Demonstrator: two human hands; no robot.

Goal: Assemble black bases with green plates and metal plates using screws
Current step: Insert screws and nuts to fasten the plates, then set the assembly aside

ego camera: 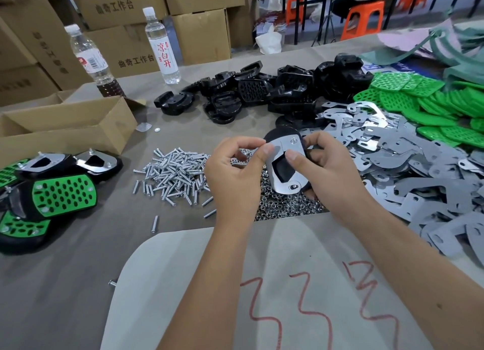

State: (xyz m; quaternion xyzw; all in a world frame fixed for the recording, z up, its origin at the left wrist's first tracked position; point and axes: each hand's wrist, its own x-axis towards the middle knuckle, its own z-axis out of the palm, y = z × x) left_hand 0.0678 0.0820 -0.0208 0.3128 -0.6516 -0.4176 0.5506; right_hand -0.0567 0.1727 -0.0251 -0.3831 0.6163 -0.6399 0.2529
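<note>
At the centre of the frame, just above the heap of nuts (285, 205), I am holding one black base (284, 171) with a metal plate (285, 163) lying on its face. My right hand (324, 166) is gripping the base from its right side, thumb pressing on the plate. My left hand (235, 171) is curling in from the left, its thumb tip touching the plate's edge; I cannot tell whether it is pinching a nut. I judge I am fastening the plate: one stud near the top is showing a nut, the lower hole looks unfinished. Next I am needing a nut threaded there. Screws (175, 171) are lying left of centre, finished pieces (60, 192) at far left.
</note>
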